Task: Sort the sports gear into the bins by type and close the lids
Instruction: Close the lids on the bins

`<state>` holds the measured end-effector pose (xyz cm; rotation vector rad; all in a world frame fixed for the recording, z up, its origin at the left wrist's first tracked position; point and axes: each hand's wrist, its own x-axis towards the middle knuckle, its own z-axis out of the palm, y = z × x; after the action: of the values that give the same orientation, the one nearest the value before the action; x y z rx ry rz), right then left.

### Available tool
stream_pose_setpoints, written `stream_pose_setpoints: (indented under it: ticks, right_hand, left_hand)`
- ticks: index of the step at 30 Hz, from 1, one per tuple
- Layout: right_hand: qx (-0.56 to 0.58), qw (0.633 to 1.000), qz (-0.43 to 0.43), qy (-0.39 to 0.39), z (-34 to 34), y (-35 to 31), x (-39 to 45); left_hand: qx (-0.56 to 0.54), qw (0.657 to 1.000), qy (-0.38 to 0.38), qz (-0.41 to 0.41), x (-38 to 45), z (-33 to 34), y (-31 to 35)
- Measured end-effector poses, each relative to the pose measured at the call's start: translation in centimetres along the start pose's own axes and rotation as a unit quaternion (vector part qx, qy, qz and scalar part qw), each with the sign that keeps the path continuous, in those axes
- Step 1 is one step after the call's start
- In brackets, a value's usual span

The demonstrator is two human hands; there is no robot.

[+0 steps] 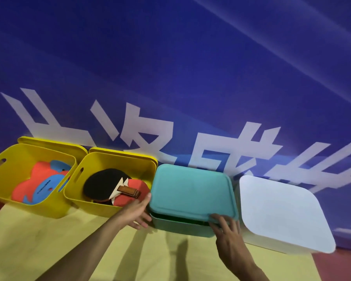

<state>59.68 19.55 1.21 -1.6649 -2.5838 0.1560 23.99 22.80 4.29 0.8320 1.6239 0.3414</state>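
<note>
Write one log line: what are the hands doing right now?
step: closing teal lid | left hand: lid edge | right hand: front edge, gap visible | white bin: closed | yellow bins: open

A single head-worn wide-angle camera is looking forward and down from above the person's forearms, tilting so the scene is leaning to one side. It is sitting close to the yellow-green worktop (49,240), with a row of four bins crossing the middle of the frame, from the far-left yellow bin (14,191) to the white bin (282,216). It is facing a blue banner (170,67) with large white characters, which is filling the upper half, and no second view is sharing the scene.
</note>
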Motion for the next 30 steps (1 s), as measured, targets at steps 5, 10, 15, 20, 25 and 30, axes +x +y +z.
stream_pose_setpoints:
  ticks: [5, 10, 15, 20, 25, 30]
  right_hand:
    - [-0.011, 0.998, 0.011, -0.060, 1.2, 0.3, -0.4]
    - [0.022, 0.999, 0.001, -0.037, 0.0, 0.9, 0.5]
    - [0.091, 0.990, 0.106, 0.008, -0.1, 3.3, 3.2]
    - [0.052, 0.981, 0.093, -0.162, 1.7, 3.9, 4.9]
    - [-0.048, 0.987, 0.011, -0.151, 1.8, 3.9, 3.6]
    - [-0.045, 0.992, 0.021, -0.113, 2.1, 4.0, 3.0]
  left_hand:
    - [0.095, 0.991, 0.088, 0.046, 0.9, 0.9, 0.0]
    - [0.074, 0.988, 0.130, 0.040, 1.0, 1.6, -0.1]
    - [0.077, 0.985, 0.152, 0.030, 0.7, 2.1, -0.2]
    - [0.177, 0.966, 0.181, 0.057, 0.5, 2.0, -0.7]
    - [0.417, 0.846, 0.281, 0.178, -0.2, 2.5, -1.2]
    - [0.526, 0.741, 0.212, 0.358, 1.0, 2.7, -1.6]
